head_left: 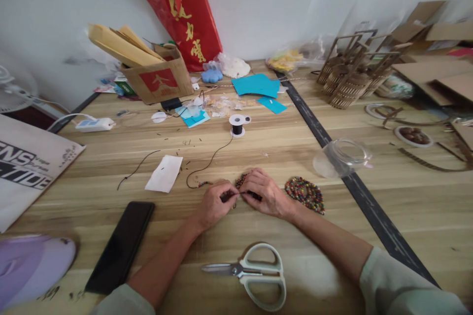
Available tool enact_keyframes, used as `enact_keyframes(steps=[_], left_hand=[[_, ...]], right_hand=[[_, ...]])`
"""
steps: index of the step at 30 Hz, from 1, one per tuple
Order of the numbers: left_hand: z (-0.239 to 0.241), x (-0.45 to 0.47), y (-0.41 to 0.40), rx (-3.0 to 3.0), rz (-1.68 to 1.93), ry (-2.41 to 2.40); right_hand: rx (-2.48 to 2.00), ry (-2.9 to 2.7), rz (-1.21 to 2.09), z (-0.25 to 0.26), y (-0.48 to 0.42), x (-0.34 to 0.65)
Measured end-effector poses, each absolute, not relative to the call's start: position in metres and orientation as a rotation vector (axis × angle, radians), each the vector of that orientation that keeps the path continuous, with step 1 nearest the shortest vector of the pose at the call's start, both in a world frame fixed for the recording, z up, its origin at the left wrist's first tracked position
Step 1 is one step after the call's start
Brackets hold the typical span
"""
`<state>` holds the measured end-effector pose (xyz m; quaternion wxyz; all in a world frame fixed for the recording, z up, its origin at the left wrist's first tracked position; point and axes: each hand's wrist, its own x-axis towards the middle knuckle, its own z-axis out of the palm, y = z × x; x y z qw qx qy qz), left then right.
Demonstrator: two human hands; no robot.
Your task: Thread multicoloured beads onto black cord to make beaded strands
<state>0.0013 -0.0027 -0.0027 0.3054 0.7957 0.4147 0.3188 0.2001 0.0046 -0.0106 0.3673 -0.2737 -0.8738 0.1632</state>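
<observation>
My left hand and my right hand meet over the middle of the table, fingertips pinched on a thin black cord that runs between them. Multicoloured beads show just behind my right fingers, and a few more beads lie on the cord left of my left hand. From there the cord curves back to a white spool wound with black cord. A coiled string of multicoloured beads rests beside my right wrist. My fingers hide part of the cord.
White-handled scissors lie in front of me, a black phone to their left. White paper and cord scraps sit farther left. Clear round plastic containers stand at right. Blue cards, bags and bamboo baskets line the back.
</observation>
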Motion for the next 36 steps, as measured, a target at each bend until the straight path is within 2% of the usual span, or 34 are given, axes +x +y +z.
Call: enact_keyframes(steps=[36], left_hand=[[0.001, 0.0027, -0.0033, 2.119, 0.824, 1.107]], right_hand=[[-0.671, -2.204, 0.481, -0.0141, 0.0034, 0.1998]])
